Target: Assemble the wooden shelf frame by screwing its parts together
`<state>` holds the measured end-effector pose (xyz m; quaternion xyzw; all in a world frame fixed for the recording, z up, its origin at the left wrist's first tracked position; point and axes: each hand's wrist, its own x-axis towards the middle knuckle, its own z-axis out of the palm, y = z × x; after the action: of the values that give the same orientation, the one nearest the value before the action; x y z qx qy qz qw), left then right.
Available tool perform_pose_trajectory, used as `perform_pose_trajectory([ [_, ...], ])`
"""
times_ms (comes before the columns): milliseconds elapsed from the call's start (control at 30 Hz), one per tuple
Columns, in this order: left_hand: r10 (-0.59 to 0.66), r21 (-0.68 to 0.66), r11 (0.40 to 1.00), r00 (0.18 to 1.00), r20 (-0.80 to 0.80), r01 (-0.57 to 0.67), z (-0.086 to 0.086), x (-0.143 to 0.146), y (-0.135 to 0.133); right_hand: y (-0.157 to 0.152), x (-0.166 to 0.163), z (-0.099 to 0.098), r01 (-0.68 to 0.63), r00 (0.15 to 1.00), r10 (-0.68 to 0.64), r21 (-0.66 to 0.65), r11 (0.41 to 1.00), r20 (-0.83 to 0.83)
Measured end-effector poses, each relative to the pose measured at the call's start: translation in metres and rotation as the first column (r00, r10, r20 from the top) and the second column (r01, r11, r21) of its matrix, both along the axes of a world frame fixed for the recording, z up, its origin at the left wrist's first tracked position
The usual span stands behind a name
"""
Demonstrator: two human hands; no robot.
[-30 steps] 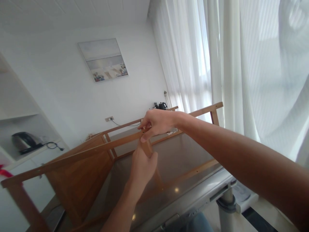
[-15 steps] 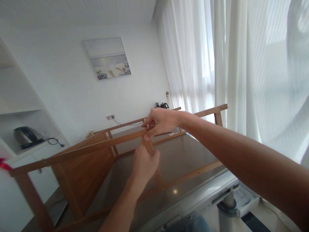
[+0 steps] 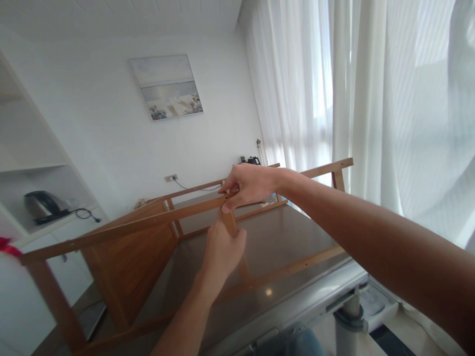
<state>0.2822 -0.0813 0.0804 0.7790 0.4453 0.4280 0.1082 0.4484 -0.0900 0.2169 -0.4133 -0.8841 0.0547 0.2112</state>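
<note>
A wooden furniture frame (image 3: 122, 230) of brown rails and a side panel lies tipped over on a dark glossy table (image 3: 282, 242). My left hand (image 3: 221, 249) is wrapped round a short upright wooden post just below the frame's long upper rail. My right hand (image 3: 248, 185) reaches in from the right and pinches that rail at the joint directly above the post, thumb underneath and fingers curled on top. The two hands nearly touch at the joint. What lies between the fingertips at the joint is hidden.
White curtains (image 3: 371, 99) cover the window on the right. A framed picture (image 3: 166, 87) hangs on the far wall. A kettle (image 3: 40, 204) sits on a white shelf at the left, another small kettle (image 3: 252, 160) at the far end. The table's metal leg (image 3: 347, 326) stands at lower right.
The view has shifted slightly, so the frame and hands sit a little higher and further right. Both hands keep the same hold at the joint.
</note>
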Motion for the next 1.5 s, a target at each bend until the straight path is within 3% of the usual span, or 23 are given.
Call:
perform_pose_trajectory([
  [1500,0.014,0.019,1.0,1.0,0.004,-0.014,-0.0009,-0.0008,-0.0027,-0.0001,0.0019,0.0,0.041,0.999,-0.041,-0.048,0.998,0.001],
])
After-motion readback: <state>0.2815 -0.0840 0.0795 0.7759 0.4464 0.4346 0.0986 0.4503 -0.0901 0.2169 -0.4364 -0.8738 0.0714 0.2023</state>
